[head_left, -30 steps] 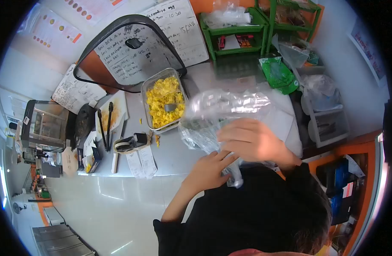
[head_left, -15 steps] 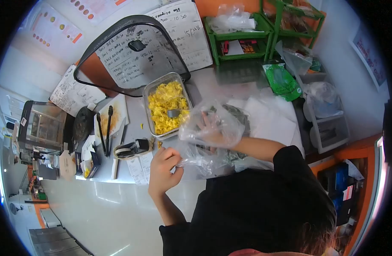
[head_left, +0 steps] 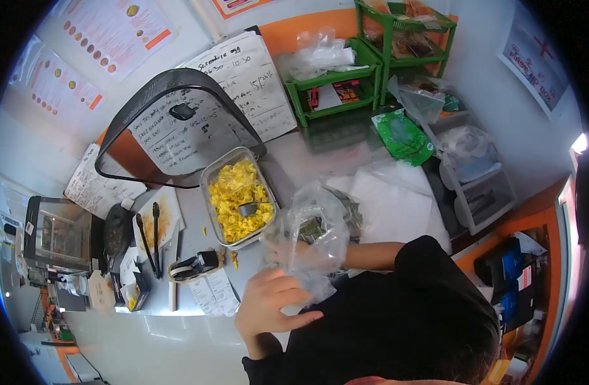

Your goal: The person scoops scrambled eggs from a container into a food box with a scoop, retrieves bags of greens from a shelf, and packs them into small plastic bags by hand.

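A clear plastic bag (head_left: 320, 221) covers my right hand (head_left: 288, 253), whose fingers show blurred through the film near the tray's lower right corner. My left hand (head_left: 274, 305) is in front of the bag, above the table's front edge, fingers apart and nothing in its palm. Dark green packets (head_left: 347, 212) lie under and beside the bag. To the left, a clear container (head_left: 272, 221) holds yellow scrambled egg (head_left: 237, 202) with a grey scoop (head_left: 248, 209) in it.
Black tongs (head_left: 156, 240) lie on a stained board (head_left: 169, 208) at the left, near a tape dispenser (head_left: 195, 264) and receipts (head_left: 214, 294). White sheets (head_left: 394, 202) and a green pouch (head_left: 403, 138) are at the right. A mesh cover (head_left: 179, 125) stands behind.
My right hand has gone inside the clear bag and shifted left. My left hand has let go of the bag's edge and opened. The view has tilted upward.
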A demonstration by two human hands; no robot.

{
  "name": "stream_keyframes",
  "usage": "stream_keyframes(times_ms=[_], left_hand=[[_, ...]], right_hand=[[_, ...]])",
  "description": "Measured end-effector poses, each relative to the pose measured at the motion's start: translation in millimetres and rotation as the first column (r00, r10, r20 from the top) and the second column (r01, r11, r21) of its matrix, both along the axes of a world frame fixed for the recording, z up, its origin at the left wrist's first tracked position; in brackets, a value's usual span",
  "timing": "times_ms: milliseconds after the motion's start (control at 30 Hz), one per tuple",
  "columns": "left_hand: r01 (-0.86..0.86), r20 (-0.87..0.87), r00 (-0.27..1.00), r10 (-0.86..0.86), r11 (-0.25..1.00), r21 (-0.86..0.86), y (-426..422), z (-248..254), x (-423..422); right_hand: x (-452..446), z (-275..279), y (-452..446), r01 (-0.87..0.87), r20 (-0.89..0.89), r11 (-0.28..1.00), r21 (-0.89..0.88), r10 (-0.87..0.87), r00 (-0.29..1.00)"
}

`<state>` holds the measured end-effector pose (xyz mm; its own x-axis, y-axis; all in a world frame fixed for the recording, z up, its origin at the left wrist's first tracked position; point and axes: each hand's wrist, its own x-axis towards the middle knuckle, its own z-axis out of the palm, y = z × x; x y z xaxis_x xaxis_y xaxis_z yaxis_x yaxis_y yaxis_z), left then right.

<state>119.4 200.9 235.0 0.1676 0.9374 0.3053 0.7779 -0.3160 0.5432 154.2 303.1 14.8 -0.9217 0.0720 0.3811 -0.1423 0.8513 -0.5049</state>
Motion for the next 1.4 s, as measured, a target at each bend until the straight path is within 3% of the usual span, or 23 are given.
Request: stream_keyframes(times_ms=[33,100,233,333,400,467,567,633,733,833,933,1133,1233,1333,1400], left_hand=[[-0.052,-0.007,0.999,0.052,0.999,0.017,-1.7,-0.3,-1.8],[-0.234,-0.2,0.952,0.233,0.972,0.016,-8.7,-5.3,-7.4],[-0.514,-0.445,0.72,0.532,0.84,0.174,-14.3,-17.9,-37.5],[-0.563,-0.403,0.654,0.64,0.768,0.305,-15.5,-33.4,-58.1],[-0.548,-0.32,0.702,0.636,0.769,0.329,-9.8,-43.3,-63.4],[-0.534,-0.212,0.772,0.6,0.792,0.296,-14.2,-54.2,-60.8],[-0.361,-0.103,0.926,0.363,0.932,0.041,-7.8,-55.2,-44.0],[-0.316,-0.031,0.949,0.315,0.947,-0.057,-13.5,-58.5,-33.4],[-0.421,-0.027,0.905,0.424,0.887,-0.187,-32.7,-76.0,-30.7],[-0.577,-0.072,0.817,0.572,0.81,-0.107,-36.0,-91.3,-24.9],[-0.567,-0.115,0.824,0.555,0.807,-0.166,-36.7,-110.4,-16.7],[-0.529,0.108,0.841,0.53,0.848,-0.034,-31.8,-112.0,-11.8],[-0.699,0.187,0.712,0.676,0.708,0.101,-21.6,-104.6,-5.9],[-0.729,0.299,0.677,0.672,0.669,0.147,-9.7,-113.8,-2.3],[-0.711,0.25,0.693,0.676,0.698,0.084,-3.3,-120.0,2.0]], right_hand=[[-3.1,0.6,6.2,-0.051,0.041,0.998,-0.029,0.052,0.998],[-5.0,3.5,20.0,-0.162,0.116,0.981,-0.109,0.174,0.978],[5.1,22.2,61.9,-0.314,0.146,0.889,-0.332,0.377,0.915],[24.4,48.2,101.3,-0.288,0.0,0.714,-0.638,0.374,0.927],[47.7,72.4,108.9,-0.233,-0.083,0.439,-0.868,0.335,0.939],[63.8,91.2,128.4,-0.152,-0.059,0.402,-0.903,0.235,0.97],[80.1,110.7,168.2,0.041,0.064,0.547,-0.836,0.023,0.998],[84.3,118.7,197.7,0.16,0.131,0.626,-0.763,-0.093,0.987],[92.1,118.2,239.5,0.282,0.191,0.713,-0.641,-0.208,0.959],[99.5,118.5,277.8,0.379,0.237,0.773,-0.509,-0.297,0.925],[102.1,124.0,311.8,0.442,0.263,0.818,-0.368,-0.365,0.893],[99.1,132.2,366.4,0.489,0.277,0.861,-0.137,-0.441,0.854],[91.3,139.3,386.2,0.493,0.27,0.87,-0.023,-0.47,0.84],[77.7,146.0,398.7,0.486,0.267,0.87,0.081,-0.489,0.831],[67.7,149.1,405.0,0.474,0.261,0.87,0.135,-0.493,0.83]])
